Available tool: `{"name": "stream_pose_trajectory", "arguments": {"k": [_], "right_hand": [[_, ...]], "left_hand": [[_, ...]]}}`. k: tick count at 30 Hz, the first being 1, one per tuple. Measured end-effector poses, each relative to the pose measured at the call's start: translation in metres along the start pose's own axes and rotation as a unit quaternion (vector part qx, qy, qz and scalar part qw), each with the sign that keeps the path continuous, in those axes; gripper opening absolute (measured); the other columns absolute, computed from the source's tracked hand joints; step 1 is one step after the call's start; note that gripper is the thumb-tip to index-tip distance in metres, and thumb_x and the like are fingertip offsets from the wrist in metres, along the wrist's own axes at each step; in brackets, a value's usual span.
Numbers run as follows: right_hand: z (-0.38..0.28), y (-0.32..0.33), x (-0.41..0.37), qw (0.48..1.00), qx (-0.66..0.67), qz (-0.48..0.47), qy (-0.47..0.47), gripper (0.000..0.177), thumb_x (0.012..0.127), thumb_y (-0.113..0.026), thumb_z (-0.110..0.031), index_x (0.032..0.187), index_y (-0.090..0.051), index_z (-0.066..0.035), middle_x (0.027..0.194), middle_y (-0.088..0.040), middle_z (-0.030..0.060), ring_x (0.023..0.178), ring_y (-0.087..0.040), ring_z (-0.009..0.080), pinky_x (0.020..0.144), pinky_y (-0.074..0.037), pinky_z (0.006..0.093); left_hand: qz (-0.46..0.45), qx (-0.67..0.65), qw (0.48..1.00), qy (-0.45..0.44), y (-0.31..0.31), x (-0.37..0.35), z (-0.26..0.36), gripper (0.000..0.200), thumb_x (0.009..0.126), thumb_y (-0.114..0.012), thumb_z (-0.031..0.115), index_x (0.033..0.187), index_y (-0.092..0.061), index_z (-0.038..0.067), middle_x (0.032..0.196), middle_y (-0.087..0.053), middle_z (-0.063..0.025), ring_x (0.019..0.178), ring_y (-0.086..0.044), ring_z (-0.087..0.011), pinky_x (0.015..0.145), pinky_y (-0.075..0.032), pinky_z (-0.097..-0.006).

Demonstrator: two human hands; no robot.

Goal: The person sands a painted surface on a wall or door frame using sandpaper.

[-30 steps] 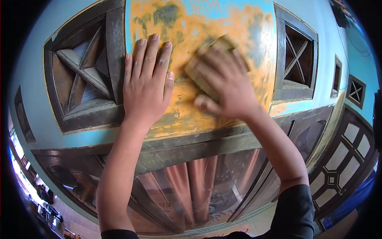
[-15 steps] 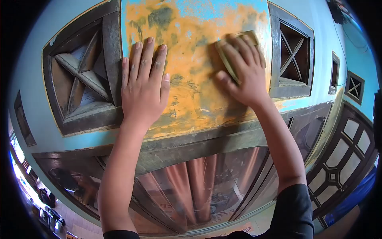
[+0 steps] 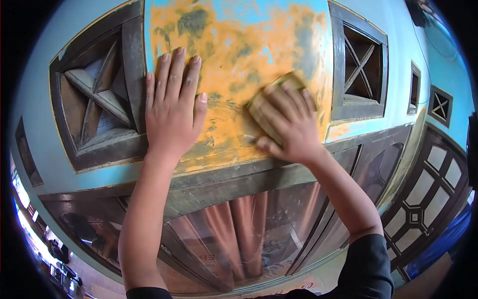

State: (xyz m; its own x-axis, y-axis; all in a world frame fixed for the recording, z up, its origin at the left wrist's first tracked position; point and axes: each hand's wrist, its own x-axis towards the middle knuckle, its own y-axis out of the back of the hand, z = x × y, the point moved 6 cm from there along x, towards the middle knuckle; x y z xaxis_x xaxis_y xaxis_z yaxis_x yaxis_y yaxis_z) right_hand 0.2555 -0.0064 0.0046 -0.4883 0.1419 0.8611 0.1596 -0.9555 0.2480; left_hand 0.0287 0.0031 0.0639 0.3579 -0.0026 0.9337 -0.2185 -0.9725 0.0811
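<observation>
At the left, a dark wooden frame (image 3: 133, 74) with crossed slats (image 3: 94, 92) is set in the light blue wall (image 3: 37, 84). Just beside this frame, I see the person's left hand (image 3: 172, 122) lying flat, back towards us, with the fingers pointing up and a little apart; it grips nothing. Its palm rests on the patchy panel (image 3: 229, 62), which is orange, with dark stains and some spots of blue. Below the panel there is a dark beam (image 3: 219, 187), and under it a copper-coloured curtain (image 3: 241, 229) shows through glass.

More to the right, the olive-yellow pad (image 3: 265, 119) is against the lower right part of the panel, standing tilted. The right hand (image 3: 294, 119) holds it, the fingers spread over its face and the thumb by its lower edge; both are somewhat blurred. Further right comes a second dark frame (image 3: 337, 60), also with a cross inside, and at the far right a dark door (image 3: 398, 246) with pale panes.
</observation>
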Motion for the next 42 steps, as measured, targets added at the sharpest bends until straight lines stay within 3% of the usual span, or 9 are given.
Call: {"name": "stream_pose_trajectory", "arguments": {"k": [2, 6, 12, 16, 20, 26, 30, 36, 42], "right_hand": [[0.001, 0.0, -0.01, 0.995, 0.032, -0.049, 0.076, 0.066, 0.091, -0.061, -0.059, 0.149, -0.053, -0.029, 0.16, -0.042, 0.0085, 0.15, -0.033, 0.0371, 0.123, -0.018, 0.0586], [0.08, 0.014, -0.018, 0.979, -0.008, 0.111, -0.169, 0.071, 0.088, -0.068, -0.05, 0.15, -0.051, -0.021, 0.16, -0.038, 0.012, 0.151, -0.028, 0.039, 0.123, -0.016, 0.0599], [0.004, -0.009, -0.059, 0.992, 0.013, -0.044, 0.12, 0.067, 0.089, -0.063, -0.058, 0.147, -0.055, -0.024, 0.159, -0.042, 0.0111, 0.148, -0.036, 0.0386, 0.121, -0.021, 0.0609], [0.073, 0.017, -0.045, 0.988, -0.003, 0.071, -0.14, 0.067, 0.092, -0.06, -0.056, 0.147, -0.054, -0.019, 0.159, -0.041, 0.0119, 0.151, -0.029, 0.0386, 0.123, -0.015, 0.0598], [0.008, -0.01, -0.056, 0.99, 0.02, -0.071, 0.118, 0.071, 0.092, -0.053, -0.071, 0.149, -0.052, -0.028, 0.161, -0.04, 0.0078, 0.152, -0.03, 0.0375, 0.123, -0.016, 0.061], [0.091, 0.022, -0.01, 0.99, -0.029, 0.088, -0.111, 0.07, 0.093, -0.055, -0.064, 0.149, -0.052, -0.023, 0.162, -0.038, 0.0126, 0.152, -0.028, 0.0386, 0.122, -0.016, 0.063], [0.038, 0.01, -0.025, 0.995, 0.041, -0.021, 0.091, 0.071, 0.093, -0.053, -0.068, 0.15, -0.052, -0.026, 0.161, -0.041, 0.0093, 0.148, -0.037, 0.0366, 0.123, -0.02, 0.0597], [0.107, 0.042, 0.023, 0.991, -0.006, 0.117, -0.066, 0.07, 0.093, -0.057, -0.06, 0.152, -0.048, -0.023, 0.16, -0.04, 0.0116, 0.15, -0.031, 0.0401, 0.123, -0.02, 0.0607], [0.055, 0.028, 0.009, 0.987, 0.091, -0.018, 0.134, 0.063, 0.097, -0.05, -0.061, 0.15, -0.05, -0.027, 0.162, -0.04, 0.0067, 0.149, -0.037, 0.0328, 0.124, -0.024, 0.0544]], "left_hand": [[-0.001, 0.002, 1.0, -0.003, 0.001, 0.0, 0.001, 0.06, 0.103, -0.044, 0.032, 0.16, -0.035, 0.016, 0.168, -0.027, -0.01, 0.156, -0.021, -0.0334, 0.126, -0.015, -0.054], [0.003, 0.007, 1.0, -0.005, 0.001, 0.001, 0.002, 0.063, 0.101, -0.046, 0.034, 0.16, -0.035, 0.016, 0.168, -0.027, -0.0102, 0.156, -0.022, -0.0341, 0.125, -0.016, -0.0547], [-0.001, 0.02, 1.0, -0.013, 0.002, 0.002, 0.003, 0.066, 0.099, -0.048, 0.034, 0.161, -0.034, 0.013, 0.168, -0.026, -0.0117, 0.156, -0.022, -0.0347, 0.125, -0.016, -0.0551], [-0.002, 0.032, 0.999, -0.013, 0.0, 0.0, 0.007, 0.068, 0.099, -0.048, 0.036, 0.161, -0.033, 0.013, 0.169, -0.025, -0.0128, 0.156, -0.021, -0.0364, 0.125, -0.015, -0.0565], [-0.051, 0.025, 0.998, -0.033, -0.002, -0.008, 0.036, 0.071, 0.098, -0.049, 0.039, 0.161, -0.032, 0.013, 0.169, -0.023, -0.0141, 0.156, -0.018, -0.0409, 0.124, -0.013, -0.0598], [-0.121, -0.014, 0.987, -0.105, -0.016, -0.028, 0.075, 0.074, 0.093, -0.057, 0.041, 0.16, -0.035, 0.019, 0.17, -0.022, -0.0124, 0.157, -0.015, -0.0411, 0.122, -0.009, -0.065], [-0.121, 0.0, 0.987, -0.103, -0.006, 0.0, 0.061, 0.073, 0.091, -0.06, 0.041, 0.159, -0.039, 0.022, 0.17, -0.024, -0.0084, 0.157, -0.016, -0.0375, 0.122, -0.009, -0.0654], [-0.066, 0.038, 0.995, -0.059, -0.004, 0.041, 0.049, 0.07, 0.094, -0.057, 0.041, 0.16, -0.038, 0.025, 0.17, -0.025, -0.0055, 0.157, -0.018, -0.0331, 0.124, -0.01, -0.0594], [-0.047, 0.063, 0.996, -0.039, -0.005, 0.047, 0.049, 0.069, 0.096, -0.056, 0.044, 0.16, -0.036, 0.031, 0.17, -0.025, -0.0019, 0.156, -0.02, -0.0297, 0.125, -0.012, -0.0595]]}}
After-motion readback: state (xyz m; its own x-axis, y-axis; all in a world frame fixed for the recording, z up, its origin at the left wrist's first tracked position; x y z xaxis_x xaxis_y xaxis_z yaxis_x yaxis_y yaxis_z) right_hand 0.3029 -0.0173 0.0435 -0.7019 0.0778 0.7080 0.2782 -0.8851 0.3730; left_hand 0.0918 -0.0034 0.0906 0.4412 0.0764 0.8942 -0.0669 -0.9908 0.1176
